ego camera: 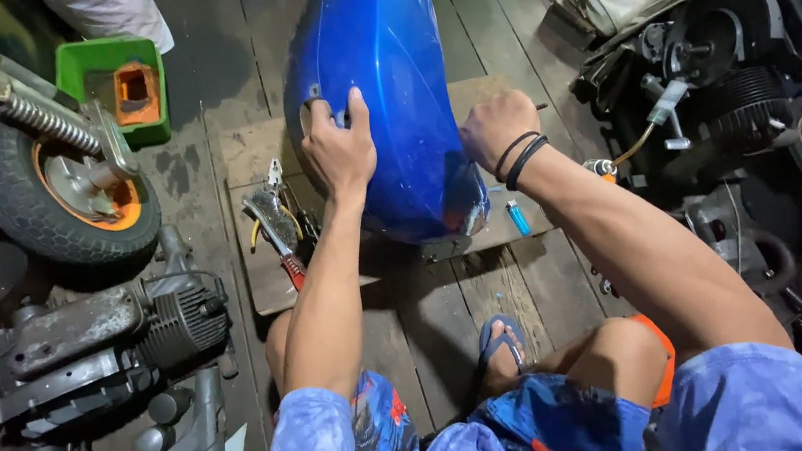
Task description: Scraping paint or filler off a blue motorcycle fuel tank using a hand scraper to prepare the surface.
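A glossy blue scooter body panel stands on a wooden board on the plank floor in front of me. My left hand grips the panel's left edge, thumb on the outer face and fingers curled behind. My right hand, with black bands on the wrist, is closed around a thin dark tool whose tip sticks out to the right, held against the panel's right side. My knees and a sandalled foot are at the bottom.
Pliers with red handles lie on the board at left, a blue lighter at right. A wheel with orange hub, a green box, an engine block at left; another engine at right.
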